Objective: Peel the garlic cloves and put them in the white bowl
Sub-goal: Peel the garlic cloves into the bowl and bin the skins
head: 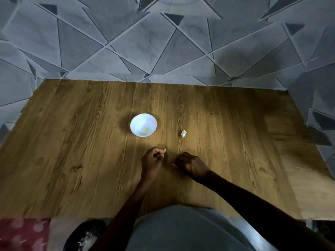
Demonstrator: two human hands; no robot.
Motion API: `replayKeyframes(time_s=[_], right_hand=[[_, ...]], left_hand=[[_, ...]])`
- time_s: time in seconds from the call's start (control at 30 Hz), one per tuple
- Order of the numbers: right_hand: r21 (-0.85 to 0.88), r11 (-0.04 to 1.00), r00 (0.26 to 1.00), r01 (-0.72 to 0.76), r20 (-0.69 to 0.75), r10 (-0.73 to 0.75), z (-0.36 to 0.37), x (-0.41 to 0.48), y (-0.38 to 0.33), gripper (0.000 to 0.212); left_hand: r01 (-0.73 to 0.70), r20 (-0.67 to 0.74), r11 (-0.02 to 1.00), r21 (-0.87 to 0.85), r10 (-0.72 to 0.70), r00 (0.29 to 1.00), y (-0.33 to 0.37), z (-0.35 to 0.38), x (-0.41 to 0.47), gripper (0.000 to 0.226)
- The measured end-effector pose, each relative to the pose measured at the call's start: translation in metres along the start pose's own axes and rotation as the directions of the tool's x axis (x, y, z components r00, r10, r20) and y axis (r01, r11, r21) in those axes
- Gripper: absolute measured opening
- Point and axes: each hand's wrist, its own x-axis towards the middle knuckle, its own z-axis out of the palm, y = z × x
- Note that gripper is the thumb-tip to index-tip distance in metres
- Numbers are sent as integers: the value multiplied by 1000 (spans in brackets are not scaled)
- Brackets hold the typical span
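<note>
A wooden worktop (72, 142) fills the middle of the frame, with a grey wall of angular tiles (126, 42) across the top. The white bowl (137, 120) stands near the centre of the worktop, a little left of the midline. A faint yellowish bit (145, 130) lies low inside it, too washed out by glare to make out.

To the right of the bowl and apart from it, a loose garlic piece (183, 133) lies alone on the wood, pale and still papery.

Both hands are below the bowl, just under the centre of the frame, close to each other but not touching. The left hand (153, 158) has its fingers curled in and pinches a small garlic clove (164, 150) at its fingertips, the clove's tip poking out toward the upper right. The right hand (192, 164) lies knuckles up with its fingers curled under. A pale sliver (174, 165) shows at its fingertips on the side facing the left hand. It seems to be pinched there, though it is too small to say whether it is skin or clove.

Both forearms run down to the lower edge, where a grey-clothed lap (181, 229) sits at bottom centre. A red patterned cloth (21, 234) shows in the lower left corner.
</note>
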Motion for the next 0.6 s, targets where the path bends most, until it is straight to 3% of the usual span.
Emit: replayKeyframes(time_s=[0.13, 0.2, 0.3, 0.37, 0.4, 0.47, 0.53, 0.6], right_hand=[[-88, 996, 999, -16, 27, 19, 5, 11, -2, 13], [-26, 984, 984, -176, 13, 176, 11, 15, -3, 15], [267, 800, 838, -537, 64, 542, 9, 20, -6, 9], [452, 617, 718, -644, 80, 691, -2, 28, -7, 7], [493, 579, 686, -650, 51, 726, -9, 33, -9, 11], [500, 587, 689, -637, 27, 724, -26, 41, -18, 11], [476, 615, 729, -629, 83, 680, -36, 46, -26, 9], [408, 660, 763, -631, 174, 622, -41, 50, -33, 9]], left_hand=[[68, 18, 993, -92, -67, 998, 3, 3, -3, 15], [101, 16, 982, -161, -100, 995, 4, 4, -2, 14], [190, 36, 942, -276, -188, 982, 4, 4, -2, 14], [265, 67, 888, -375, -260, 963, 8, 4, -4, 14], [311, 90, 855, -415, -302, 949, 10, 6, -4, 14], [478, 186, 711, -515, -452, 872, 19, 11, -3, 19], [659, 401, 398, -638, -559, 726, 31, 15, -2, 28], [713, 547, 119, -691, -558, 624, 42, 16, -1, 33]])
